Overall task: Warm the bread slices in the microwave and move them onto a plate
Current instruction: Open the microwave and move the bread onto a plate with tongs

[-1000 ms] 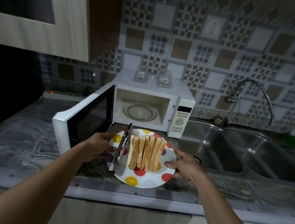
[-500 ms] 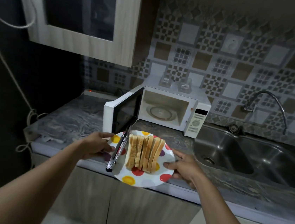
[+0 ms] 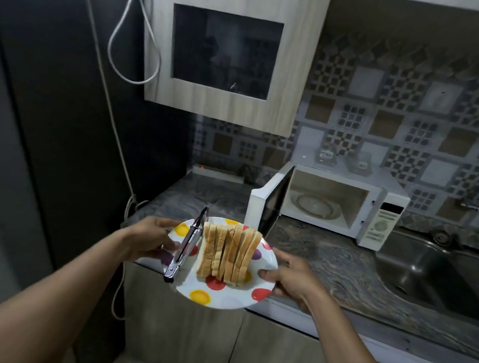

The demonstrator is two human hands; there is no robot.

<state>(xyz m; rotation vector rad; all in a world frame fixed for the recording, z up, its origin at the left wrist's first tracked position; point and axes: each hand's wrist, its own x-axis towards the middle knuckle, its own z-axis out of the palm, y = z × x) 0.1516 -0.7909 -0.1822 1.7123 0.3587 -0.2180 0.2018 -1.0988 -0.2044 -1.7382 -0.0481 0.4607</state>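
I've got both hands on the plate point(image 3: 219, 298), held in the air just off the front edge of the worktop point(image 3: 327, 260). L hand point(image 3: 148, 238) grips the rim at 9 o'clock, thumb on top, fingers curled under. R hand point(image 3: 290, 276) grips the rim at 3 o'clock the same way. The plate is white w/ red, yellow and purple dots.

The bread slices point(image 3: 228, 254) stand on edge in a row across the middle of the plate, packed against each other and leaning a bit. Metal tongs point(image 3: 186, 247) lie just beside them on the 9 o'clock side, arms together; the handle end sticks past the near part of the rim.

The microwave point(image 3: 383, 218) sits on the worktop at 2 o'clock from the plate, door point(image 3: 261, 210) swung wide, glass turntable point(image 3: 314, 206) bare. The sink point(image 3: 430, 280) is at 3 o'clock, past the R hand. A wall cabinet point(image 3: 232, 52) hangs at 12 o'clock, w/ a white cable point(image 3: 122, 48) looping down at 11.
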